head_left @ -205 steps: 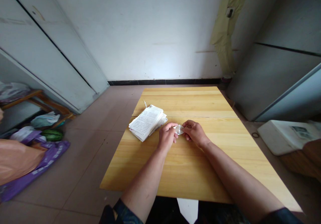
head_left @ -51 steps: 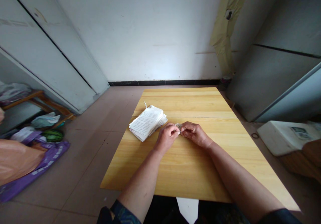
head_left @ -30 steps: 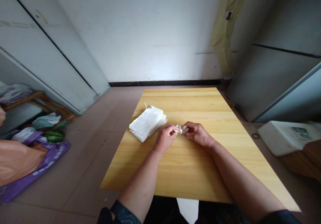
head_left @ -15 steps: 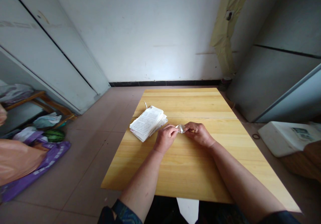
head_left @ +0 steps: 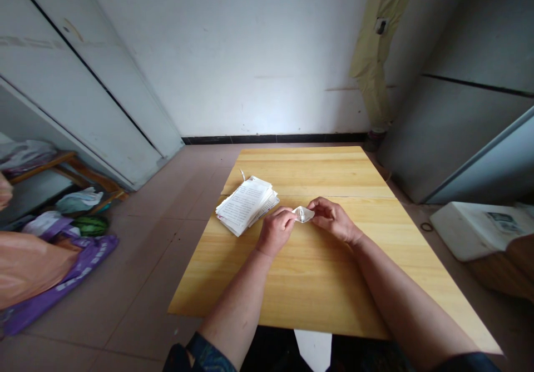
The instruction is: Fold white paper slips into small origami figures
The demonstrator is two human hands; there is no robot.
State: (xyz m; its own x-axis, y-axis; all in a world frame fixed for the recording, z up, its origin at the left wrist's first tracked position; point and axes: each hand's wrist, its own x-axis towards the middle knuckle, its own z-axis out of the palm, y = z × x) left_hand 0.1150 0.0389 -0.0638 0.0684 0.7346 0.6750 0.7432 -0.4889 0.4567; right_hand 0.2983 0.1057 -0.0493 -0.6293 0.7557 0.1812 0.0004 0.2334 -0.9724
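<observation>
A small white folded paper (head_left: 303,214), diamond-shaped with a crease or slit down its middle, is held just over the table. My left hand (head_left: 276,231) is closed and pinches its left corner between thumb and forefinger. At the opposite corner is my right hand (head_left: 334,222), its thumb and forefinger loosely around the tip and its other fingers curled. Close to my left hand, on the far left of the table, lies a stack of printed paper sheets (head_left: 246,202), slightly fanned.
The wooden table (head_left: 334,283) has a seam across its far part. A thin paper scrap (head_left: 242,175) lies behind the stack. On the floor are a white foam box (head_left: 471,227) at right and a purple bag (head_left: 89,261) with a watermelon (head_left: 92,225) at left.
My right hand's fingers have loosened and shifted slightly right and up. More of the folded paper shows, spread wider into a diamond. My left hand keeps its pinch.
</observation>
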